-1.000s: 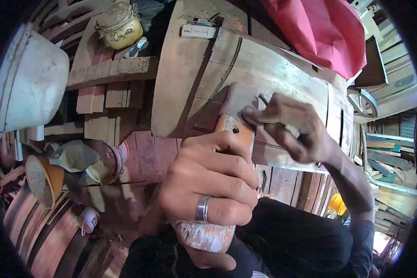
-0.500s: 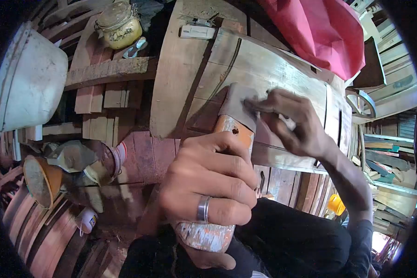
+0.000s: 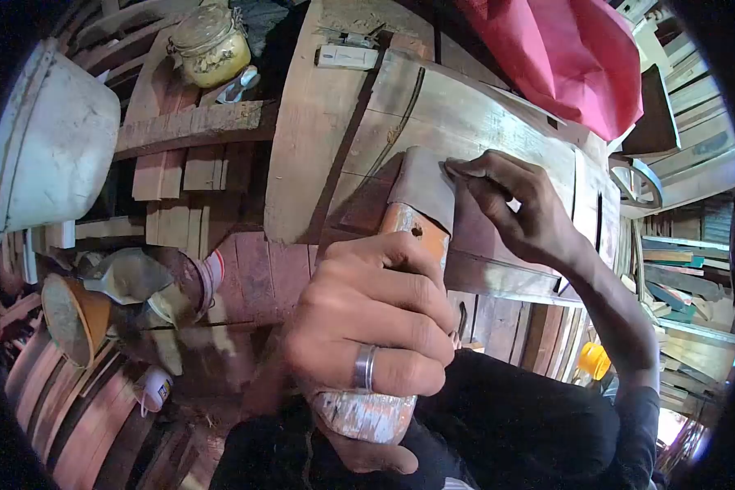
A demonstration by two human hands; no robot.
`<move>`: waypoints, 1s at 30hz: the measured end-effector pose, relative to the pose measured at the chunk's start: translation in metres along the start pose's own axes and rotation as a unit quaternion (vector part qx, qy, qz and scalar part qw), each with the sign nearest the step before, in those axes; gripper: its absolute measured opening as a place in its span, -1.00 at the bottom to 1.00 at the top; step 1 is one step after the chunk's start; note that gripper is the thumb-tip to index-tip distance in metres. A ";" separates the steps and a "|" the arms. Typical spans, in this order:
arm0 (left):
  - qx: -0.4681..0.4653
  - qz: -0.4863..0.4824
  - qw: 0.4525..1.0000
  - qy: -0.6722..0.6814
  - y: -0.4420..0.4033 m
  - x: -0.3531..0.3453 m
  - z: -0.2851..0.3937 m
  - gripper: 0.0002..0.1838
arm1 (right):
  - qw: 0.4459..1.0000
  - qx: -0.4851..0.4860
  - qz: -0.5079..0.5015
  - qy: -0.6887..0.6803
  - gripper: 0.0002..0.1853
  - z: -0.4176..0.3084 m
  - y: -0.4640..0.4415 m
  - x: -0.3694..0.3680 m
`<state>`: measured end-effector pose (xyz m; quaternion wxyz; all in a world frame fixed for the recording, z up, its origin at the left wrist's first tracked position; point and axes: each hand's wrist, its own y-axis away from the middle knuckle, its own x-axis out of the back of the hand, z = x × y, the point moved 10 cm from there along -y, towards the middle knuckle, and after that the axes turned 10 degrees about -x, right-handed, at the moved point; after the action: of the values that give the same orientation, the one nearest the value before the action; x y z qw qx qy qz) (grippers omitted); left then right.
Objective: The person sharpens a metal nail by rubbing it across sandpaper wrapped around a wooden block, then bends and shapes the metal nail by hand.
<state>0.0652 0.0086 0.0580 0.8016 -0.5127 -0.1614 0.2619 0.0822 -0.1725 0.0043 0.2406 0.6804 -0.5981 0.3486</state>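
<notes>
My left hand (image 3: 367, 314), a ring on one finger, is wrapped around a wooden handle-like piece (image 3: 371, 416) with worn orange and white paint. A small dark hole shows in it just beyond my fingers. Over its far end lies a matte grey-brown sheet (image 3: 423, 186); whether it is paper, cloth or leather I cannot tell. My right hand (image 3: 518, 204) is closed in a pinch at the sheet's upper right edge. Its fingertips touch or nearly touch that edge, and anything between them is hidden.
Beyond my hands lies a wide wooden board (image 3: 474, 122) with dark slots. A pink-red cloth (image 3: 567, 65) hangs at top right. On the left are a white tub (image 3: 61, 139), a glass jar (image 3: 211, 49) and an orange bowl (image 3: 73, 318). Stacked planks (image 3: 678, 286) fill the right.
My right hand's fingertips have moved from over the grey sheet to its upper right edge. My left hand keeps its grip on the painted piece, almost unmoved.
</notes>
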 end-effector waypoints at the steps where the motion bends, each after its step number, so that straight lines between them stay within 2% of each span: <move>1: 0.002 0.003 1.000 -0.001 0.000 0.000 0.000 -0.46 | 1.000 0.001 -0.001 0.001 -0.57 -0.004 0.002 0.002; 4: 0.008 -0.014 1.000 0.008 0.002 0.002 -0.001 -0.45 | 0.997 0.038 -0.067 0.013 -0.63 -0.049 0.010 0.000; 7: 0.006 -0.043 0.999 0.017 0.000 0.001 -0.001 -0.42 | 0.999 0.023 -0.020 0.031 -0.66 -0.019 0.005 -0.001; 8: 0.006 -0.054 0.998 0.017 0.000 0.000 -0.001 -0.42 | 0.998 -0.035 -0.016 0.044 -0.69 -0.004 0.002 0.000; 9: 0.005 -0.053 0.998 0.014 0.000 0.000 0.000 -0.42 | 0.999 -0.003 0.005 0.037 -0.69 -0.009 -0.003 0.002; 11: 0.013 -0.044 0.999 0.013 0.001 0.000 -0.001 -0.41 | 0.998 -0.005 -0.020 0.057 -0.67 -0.022 0.004 0.000; 13: 0.007 -0.035 0.999 0.017 0.003 0.000 -0.002 -0.41 | 0.997 0.018 -0.068 0.011 -0.65 -0.051 0.009 0.001; 15: -0.002 -0.022 1.000 0.020 0.003 0.002 0.001 -0.41 | 0.997 0.030 -0.072 0.006 -0.64 -0.038 0.007 -0.001; 17: 0.020 -0.031 0.999 0.011 0.002 0.000 -0.001 -0.41 | 0.999 0.012 0.000 0.052 -0.62 0.002 0.003 0.001; 19: 0.020 -0.032 0.999 0.008 0.001 0.001 -0.001 -0.41 | 0.997 0.033 0.005 0.074 -0.64 -0.007 0.004 0.002; 22: 0.017 -0.029 0.999 0.012 0.002 0.001 -0.001 -0.42 | 0.997 0.058 -0.054 -0.011 -0.66 -0.052 0.011 0.000; 23: 0.009 -0.022 1.000 0.014 0.002 0.002 -0.001 -0.42 | 0.997 0.056 -0.051 -0.011 -0.66 -0.047 0.011 0.001; 25: 0.008 -0.027 0.999 0.015 0.002 0.001 -0.001 -0.42 | 0.999 -0.011 -0.043 0.029 -0.64 -0.012 0.009 0.000; 26: 0.009 -0.032 0.999 0.012 0.003 0.000 -0.001 -0.42 | 1.000 -0.023 -0.004 0.011 -0.61 0.011 0.006 -0.001; 29: 0.014 -0.027 1.000 0.007 0.003 -0.001 -0.001 -0.42 | 1.000 -0.009 -0.021 0.020 -0.59 -0.016 0.011 -0.002; 30: 0.015 -0.029 0.999 0.008 0.003 -0.001 -0.002 -0.42 | 0.999 0.036 -0.028 0.006 -0.60 -0.030 0.014 -0.005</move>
<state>0.0648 0.0078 0.0546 0.8178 -0.4977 -0.1654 0.2369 0.0623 -0.1493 0.0186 0.2288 0.7035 -0.5641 0.3669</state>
